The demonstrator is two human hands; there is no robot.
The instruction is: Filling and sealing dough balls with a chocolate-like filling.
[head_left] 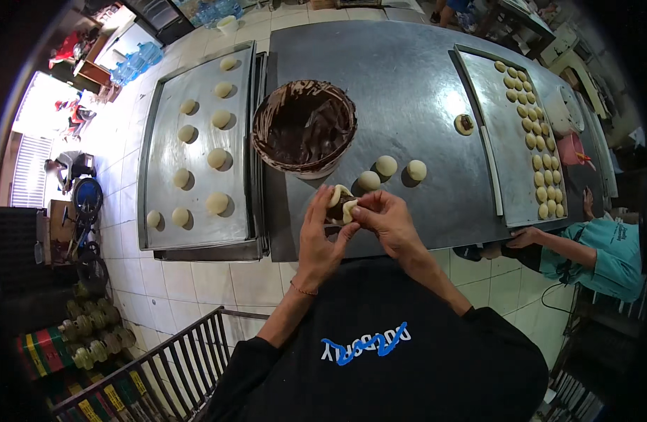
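Between my two hands is a piece of pale dough with dark brown filling showing in its middle. My left hand cups it from the left, fingers wrapped along its side. With thumb and fingertips, my right hand pinches the dough's right edge. Just beyond my hands, three round dough balls lie on the metal table. A bucket of dark chocolate-like filling, its rim smeared, stands behind my left hand.
To the left, a metal tray carries several spaced dough balls. Another tray at the right holds rows of small dough rounds, with one filled piece beside it. A co-worker in a teal shirt is at the right edge. Black railing stands lower left.
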